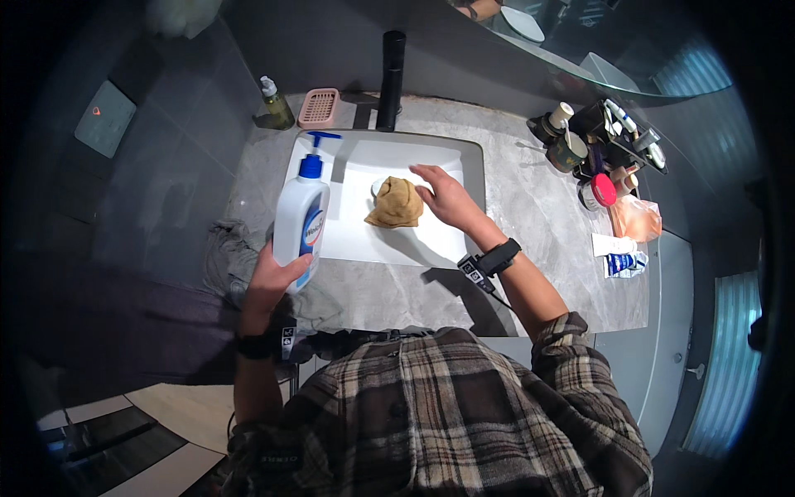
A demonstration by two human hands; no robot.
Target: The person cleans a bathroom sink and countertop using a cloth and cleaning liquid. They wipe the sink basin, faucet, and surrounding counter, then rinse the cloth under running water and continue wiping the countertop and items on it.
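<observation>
In my left hand (273, 273) is a white plastic pump bottle (300, 208) with a blue pump head, held upright over the left edge of the white sink (348, 245). A bunched tan cloth (397, 204) lies in the sink's middle, below the black faucet (391, 81). A small part of a white round thing shows behind the cloth's upper left side. My right hand (446, 197) hovers just right of the cloth with fingers apart and holds nothing; whether a fingertip touches the cloth is not clear.
A pink soap dish (319, 108) and a green pump bottle (277, 109) stand behind the sink's left corner. A grey cloth (230, 258) lies at the left. Cups, a red-lidded jar (599, 191), a black organizer and tubes (621, 264) crowd the right side. A mirror (596, 43) hangs above.
</observation>
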